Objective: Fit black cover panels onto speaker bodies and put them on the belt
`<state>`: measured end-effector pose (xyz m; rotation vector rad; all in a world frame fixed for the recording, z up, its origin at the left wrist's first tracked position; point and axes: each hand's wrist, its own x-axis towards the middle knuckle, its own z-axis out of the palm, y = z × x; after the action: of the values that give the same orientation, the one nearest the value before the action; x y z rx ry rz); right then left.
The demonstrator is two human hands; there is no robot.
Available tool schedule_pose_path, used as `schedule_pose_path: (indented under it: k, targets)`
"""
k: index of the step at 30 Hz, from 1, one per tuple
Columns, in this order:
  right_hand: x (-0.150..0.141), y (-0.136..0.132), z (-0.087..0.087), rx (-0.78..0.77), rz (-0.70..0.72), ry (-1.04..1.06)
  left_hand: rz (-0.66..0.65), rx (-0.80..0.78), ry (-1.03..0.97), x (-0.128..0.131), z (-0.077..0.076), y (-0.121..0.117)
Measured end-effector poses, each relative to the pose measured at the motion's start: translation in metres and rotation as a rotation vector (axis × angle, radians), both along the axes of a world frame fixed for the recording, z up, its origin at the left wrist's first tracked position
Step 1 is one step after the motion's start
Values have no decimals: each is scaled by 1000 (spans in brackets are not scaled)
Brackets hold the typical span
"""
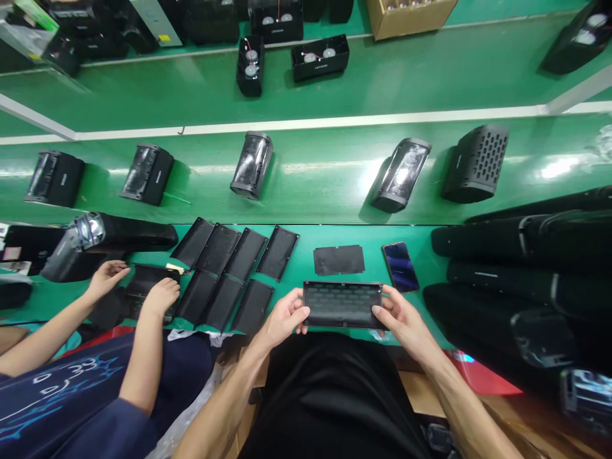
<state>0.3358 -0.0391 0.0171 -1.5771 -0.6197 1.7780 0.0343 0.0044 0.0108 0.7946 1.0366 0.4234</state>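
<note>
Between my two hands is a black slotted speaker grille panel (342, 305), held level above the table's front edge. My left hand (288, 313) pinches its left end, thumb on top. At the other end my right hand (399, 313) grips it the same way. Rows of slots show through the panel, with green behind them. Just beyond it a flat black mesh sheet (338, 260) lies on the green table. A phone (400, 266) rests to the right of that sheet. Several black panels (277, 252) are laid out in rows to the left of my hands.
A co-worker's hands (162, 296) handle a black piece at the left. Black speaker housings (507, 280) are stacked at the right. On the green conveyor (315, 185) stand several black speakers (252, 164). Farther back are open housings (320, 58) and a cardboard box (411, 20).
</note>
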Motion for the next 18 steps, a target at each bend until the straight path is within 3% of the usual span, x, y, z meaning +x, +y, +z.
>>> schedule_pose_path:
  k: [9, 18]
  targets:
    - [-4, 7, -4, 13, 2, 66, 42, -50, -43, 3, -8, 1]
    - [-5, 8, -12, 0, -5, -33, 108, -123, -78, 6, -16, 0]
